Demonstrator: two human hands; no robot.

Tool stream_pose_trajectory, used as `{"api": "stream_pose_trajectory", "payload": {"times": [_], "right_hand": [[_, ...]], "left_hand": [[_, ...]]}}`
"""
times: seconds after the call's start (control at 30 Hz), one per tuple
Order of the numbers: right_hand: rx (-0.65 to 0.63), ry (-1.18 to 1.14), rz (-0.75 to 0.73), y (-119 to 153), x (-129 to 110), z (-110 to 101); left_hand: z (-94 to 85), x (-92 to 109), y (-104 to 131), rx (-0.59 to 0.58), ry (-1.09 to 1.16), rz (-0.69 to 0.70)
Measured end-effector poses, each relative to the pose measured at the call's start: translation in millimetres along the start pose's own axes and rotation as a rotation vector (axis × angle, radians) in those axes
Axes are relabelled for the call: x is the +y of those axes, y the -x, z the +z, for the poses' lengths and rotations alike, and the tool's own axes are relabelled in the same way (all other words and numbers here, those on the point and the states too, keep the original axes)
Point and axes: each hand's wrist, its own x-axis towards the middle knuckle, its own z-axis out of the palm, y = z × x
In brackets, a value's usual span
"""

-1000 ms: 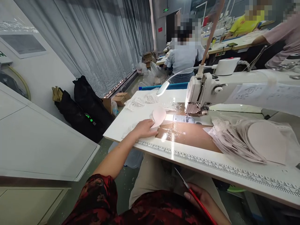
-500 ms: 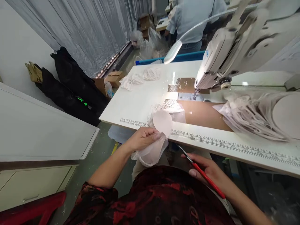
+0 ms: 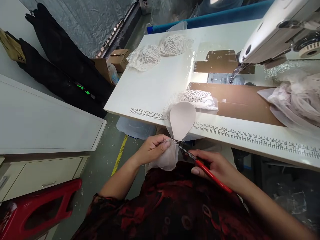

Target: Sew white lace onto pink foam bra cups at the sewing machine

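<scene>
My left hand (image 3: 154, 149) pinches a pale fabric bra piece at the table's front edge. One cup (image 3: 182, 120) of the piece lies up over the edge, and the other hangs below my fingers. My right hand (image 3: 212, 165) holds red-handled scissors (image 3: 211, 175), their metal blades pointing left and touching the fabric between the two cups. White lace (image 3: 197, 98) lies on the table just behind the upper cup.
The sewing machine (image 3: 270, 33) stands over the white table (image 3: 155, 86) at the right. A pale fabric pile (image 3: 297, 100) lies at the right, and lace pieces (image 3: 147, 57) at the back left. A red stool (image 3: 37, 206) stands lower left.
The view has tilted down and closer to the table. My right hand has brought the scissors up and left to the fabric, and the upper cup now stands out more fully over the edge.
</scene>
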Motion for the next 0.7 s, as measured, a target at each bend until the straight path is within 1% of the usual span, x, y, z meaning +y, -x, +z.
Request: {"api": "stream_pose_trajectory", "payload": {"times": [0.07, 0.13, 0.23, 0.33, 0.43, 0.53, 0.7], "right_hand": [[0.019, -0.007, 0.019, 0, 1, -2], [0.035, -0.015, 0.056, 1, 2, -4], [0.026, -0.005, 0.072, 0, -2, -5], [-0.024, 0.025, 0.03, -6, -9, -2], [-0.052, 0.06, 0.013, -13, -14, 2], [-0.035, 0.149, 0.004, -17, -17, 3], [-0.008, 0.295, -0.042, -22, -19, 3]], "left_hand": [[-3.0, -3, 3, 0.057, 0.003, 0.024], [-6.2, -6, 5, 0.086, 0.013, 0.034], [-8.0, -9, 7, 0.073, 0.018, 0.021], [-5.4, -10, 8, 0.057, 0.002, 0.013], [-2.3, -10, 8, 0.037, -0.013, 0.043], [-1.1, -9, 8, 0.021, -0.044, 0.074], [-0.3, -10, 8, 0.016, -0.055, 0.063]]}}
